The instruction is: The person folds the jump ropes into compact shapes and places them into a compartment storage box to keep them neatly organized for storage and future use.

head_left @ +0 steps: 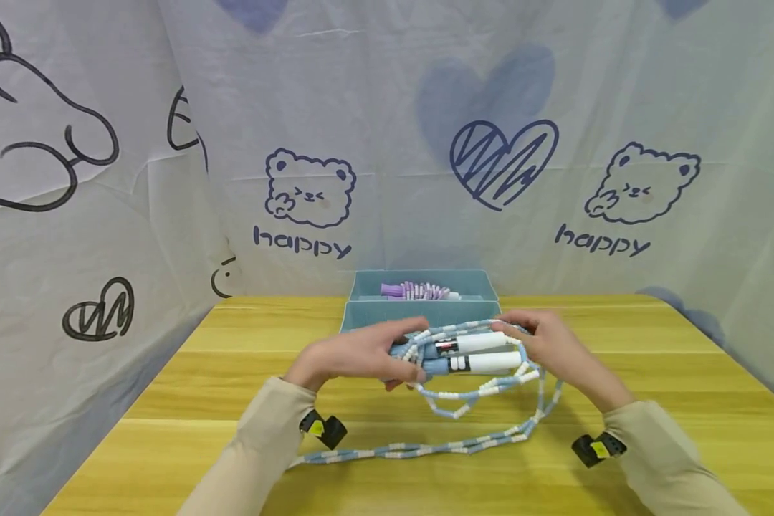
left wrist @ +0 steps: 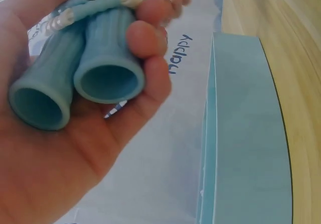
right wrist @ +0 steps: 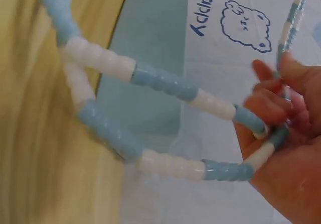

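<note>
A blue and white beaded jump rope point(head_left: 474, 394) is held above the table between both hands. My left hand point(head_left: 368, 352) grips its two handles point(head_left: 486, 362) side by side, with strands wound around them. In the left wrist view the flared blue handle ends point(left wrist: 113, 81) stick out of the palm. My right hand point(head_left: 542, 340) has its fingers curled around the beaded strands at the right of the handles. In the right wrist view a doubled strand point(right wrist: 170, 163) runs out from that hand. One loose length trails left across the table toward the left forearm.
Beyond the hands stands a light blue box point(head_left: 419, 313) at the table's back edge, with a purple and white beaded rope point(head_left: 419, 290) in it. The wooden table point(head_left: 187, 401) meets a printed cloth point(head_left: 387, 143) behind and at the sides.
</note>
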### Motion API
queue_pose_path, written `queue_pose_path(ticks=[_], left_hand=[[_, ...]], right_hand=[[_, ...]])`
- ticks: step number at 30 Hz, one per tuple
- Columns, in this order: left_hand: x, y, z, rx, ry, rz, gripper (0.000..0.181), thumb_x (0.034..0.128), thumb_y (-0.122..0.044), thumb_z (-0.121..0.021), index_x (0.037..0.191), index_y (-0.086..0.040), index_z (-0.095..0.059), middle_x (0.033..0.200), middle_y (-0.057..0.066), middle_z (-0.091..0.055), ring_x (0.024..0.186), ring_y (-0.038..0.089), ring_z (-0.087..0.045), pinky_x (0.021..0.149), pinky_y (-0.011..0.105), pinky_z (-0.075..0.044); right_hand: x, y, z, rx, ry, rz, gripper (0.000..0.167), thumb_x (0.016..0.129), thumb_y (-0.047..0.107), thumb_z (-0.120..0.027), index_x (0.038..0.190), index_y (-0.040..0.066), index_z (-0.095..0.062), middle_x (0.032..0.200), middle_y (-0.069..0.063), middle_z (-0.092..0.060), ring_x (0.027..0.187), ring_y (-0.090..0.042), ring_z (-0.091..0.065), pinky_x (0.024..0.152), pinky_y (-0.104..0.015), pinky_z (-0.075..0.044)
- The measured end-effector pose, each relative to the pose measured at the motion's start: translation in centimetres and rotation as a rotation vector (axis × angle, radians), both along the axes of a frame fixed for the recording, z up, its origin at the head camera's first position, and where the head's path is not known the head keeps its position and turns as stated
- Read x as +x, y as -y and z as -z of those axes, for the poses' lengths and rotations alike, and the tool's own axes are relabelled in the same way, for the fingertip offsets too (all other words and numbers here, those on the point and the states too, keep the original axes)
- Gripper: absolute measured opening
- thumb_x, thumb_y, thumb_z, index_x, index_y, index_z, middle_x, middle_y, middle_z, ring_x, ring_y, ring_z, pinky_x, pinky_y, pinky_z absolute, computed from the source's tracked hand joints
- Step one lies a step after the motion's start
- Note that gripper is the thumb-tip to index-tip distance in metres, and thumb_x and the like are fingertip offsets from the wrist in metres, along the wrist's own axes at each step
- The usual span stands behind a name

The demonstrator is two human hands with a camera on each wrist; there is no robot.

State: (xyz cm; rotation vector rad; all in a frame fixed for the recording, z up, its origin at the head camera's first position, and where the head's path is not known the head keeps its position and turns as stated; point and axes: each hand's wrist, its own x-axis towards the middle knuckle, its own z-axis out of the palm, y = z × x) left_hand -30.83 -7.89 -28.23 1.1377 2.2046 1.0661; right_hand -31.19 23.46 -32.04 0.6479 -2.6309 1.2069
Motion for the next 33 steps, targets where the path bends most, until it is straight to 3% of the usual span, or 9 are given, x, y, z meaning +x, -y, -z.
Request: queue_pose_path(ticks=[1,4,8,11,14,17,21,26,33], left_hand=[[-0.1,0.1,0.0,0.022,0.011,-0.007,0.056,0.0884,-0.029,-0.069,0.137,-0.034,-0.040,0.077,0.011,-0.061,0.060,0.024,-0.055,0.063,0.032,-0.047],[-0.3,0.2,0.2,0.095,0.033,-0.008,0.074,0.0895,-0.029,-0.070,0.146,-0.050,-0.027,0.103,0.009,-0.061,0.061,0.029,-0.055,0.063,0.036,-0.050],[-0.5,0.2,0.2,0.138,-0.011,0.016,0.067,0.0948,-0.027,-0.065,0.147,-0.052,-0.030,0.122,0.006,-0.053,0.062,0.025,-0.054,0.059,0.035,-0.050],[-0.7,0.2,0.2,0.135,-0.035,-0.012,0.058,0.0974,-0.027,-0.063,0.145,-0.047,-0.036,0.109,0.009,-0.058,0.062,0.022,-0.053,0.058,0.036,-0.049],[-0.8,0.2,0.3,0.134,-0.019,-0.074,0.053,0.0978,-0.026,-0.062,0.143,-0.040,-0.039,0.103,0.010,-0.060,0.061,0.021,-0.052,0.059,0.040,-0.050],[-1.0,0.2,0.5,0.119,-0.011,-0.136,0.047,0.0984,-0.024,-0.061,0.140,-0.032,-0.041,0.097,0.011,-0.061,0.062,0.021,-0.054,0.062,0.041,-0.051],[-1.4,0.2,0.9,0.083,-0.061,-0.233,0.045,0.0997,-0.027,-0.060,0.139,-0.027,-0.039,0.092,0.009,-0.064,0.066,0.024,-0.058,0.066,0.038,-0.053],[-1.6,0.2,1.2,0.058,-0.128,-0.334,0.048,0.1009,-0.028,-0.057,0.142,-0.021,-0.033,0.091,0.008,-0.063,0.066,0.024,-0.056,0.066,0.040,-0.052],[-1.5,-0.2,1.4,0.049,-0.141,-0.359,0.044,0.1019,-0.029,-0.054,0.139,-0.024,-0.032,0.088,0.010,-0.061,0.059,0.017,-0.047,0.055,0.031,-0.041]], right_hand=[[-0.1,0.0,0.3,-0.019,0.007,-0.048,0.030,0.100,0.022,-0.060,0.121,0.002,-0.068,0.100,-0.013,-0.068,0.079,-0.014,-0.057,0.065,-0.027,-0.048],[-0.3,0.1,1.1,-0.063,0.012,-0.141,0.027,0.098,0.004,-0.058,0.123,-0.005,-0.064,0.099,-0.015,-0.067,0.076,-0.011,-0.058,0.060,-0.025,-0.049],[-0.3,0.7,1.8,-0.001,0.032,-0.087,0.014,0.097,0.015,-0.062,0.097,0.003,-0.070,0.067,-0.006,-0.058,0.050,-0.008,-0.041,0.047,-0.024,-0.036],[-0.1,1.4,2.1,0.109,0.097,-0.035,0.032,0.098,0.033,-0.062,0.075,0.012,-0.066,0.060,-0.004,-0.056,0.046,-0.009,-0.034,0.046,-0.025,-0.031],[0.1,1.9,2.3,0.192,0.143,-0.062,0.033,0.100,0.036,-0.058,0.078,0.014,-0.068,0.059,-0.005,-0.056,0.046,-0.009,-0.030,0.047,-0.026,-0.031],[0.2,2.3,2.4,0.262,0.120,-0.138,0.031,0.103,0.032,-0.052,0.084,0.013,-0.069,0.060,-0.005,-0.055,0.045,-0.008,-0.028,0.047,-0.025,-0.031],[0.7,2.9,2.1,0.310,0.105,-0.233,0.031,0.105,0.024,-0.048,0.083,0.011,-0.066,0.065,-0.004,-0.058,0.047,-0.006,-0.029,0.049,-0.024,-0.031],[2.0,4.4,1.1,0.345,0.105,-0.254,0.034,0.104,0.034,-0.051,0.078,0.018,-0.066,0.065,-0.001,-0.060,0.048,-0.006,-0.035,0.050,-0.025,-0.036],[4.3,6.5,-0.1,0.367,0.128,-0.324,0.042,0.101,0.049,-0.048,0.070,0.023,-0.059,0.060,0.004,-0.059,0.046,-0.004,-0.035,0.049,-0.023,-0.036]])
